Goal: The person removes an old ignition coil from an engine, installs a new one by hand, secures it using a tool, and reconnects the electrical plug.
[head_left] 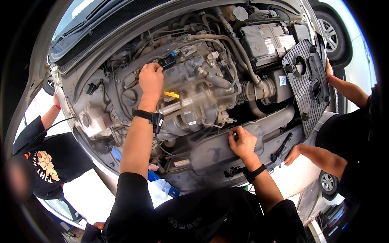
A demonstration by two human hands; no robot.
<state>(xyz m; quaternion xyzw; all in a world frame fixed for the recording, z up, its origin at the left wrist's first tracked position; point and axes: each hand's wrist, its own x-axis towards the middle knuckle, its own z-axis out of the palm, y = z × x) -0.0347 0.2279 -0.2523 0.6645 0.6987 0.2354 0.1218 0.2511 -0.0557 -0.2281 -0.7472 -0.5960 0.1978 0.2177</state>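
Over the rear part of a dusty car engine, my left hand is closed, its fingertips curled down and partly hidden. Just beyond them sits a black block-shaped part with a blue tab; I cannot tell whether the fingers touch it. My right hand is closed above the grey plastic air duct at the front of the bay. A small dark bit shows by its fingertips, too small to name. Between the hands, the yellow dipstick handle stands out on the engine.
At right, a co-worker steadies a black ribbed plastic panel. The battery lies behind it. Another person stands at the left fender near the whitish fluid reservoir. A corrugated intake hose and a thin cable cross the bay.
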